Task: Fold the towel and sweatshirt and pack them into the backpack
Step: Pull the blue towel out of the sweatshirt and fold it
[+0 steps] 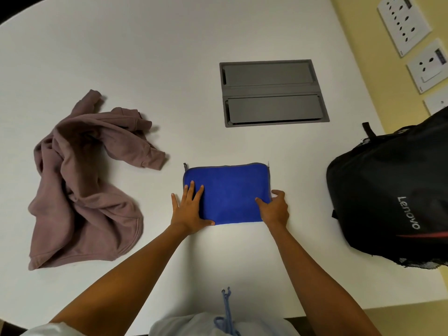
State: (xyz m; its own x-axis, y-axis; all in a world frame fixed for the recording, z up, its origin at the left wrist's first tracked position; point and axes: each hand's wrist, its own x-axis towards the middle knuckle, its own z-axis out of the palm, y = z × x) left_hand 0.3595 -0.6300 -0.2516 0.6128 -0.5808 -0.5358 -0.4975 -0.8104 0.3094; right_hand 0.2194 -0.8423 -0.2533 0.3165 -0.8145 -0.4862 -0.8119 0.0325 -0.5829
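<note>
Backpack (397, 190), black, stands at the right edge of a white table (145, 57); a crumpled mauve sweatshirt (82, 180) sprawls well apart at left. Between them, before the person, lies the blue towel (230, 190), folded to a rectangle, long axis running left to right. Left hand (189, 209) presses flat on its left end, fingers straight and spread. Right hand (275, 209) pinches the right edge, thumb on top, fingers curled round the edge; this hand is nearer the backpack.
</note>
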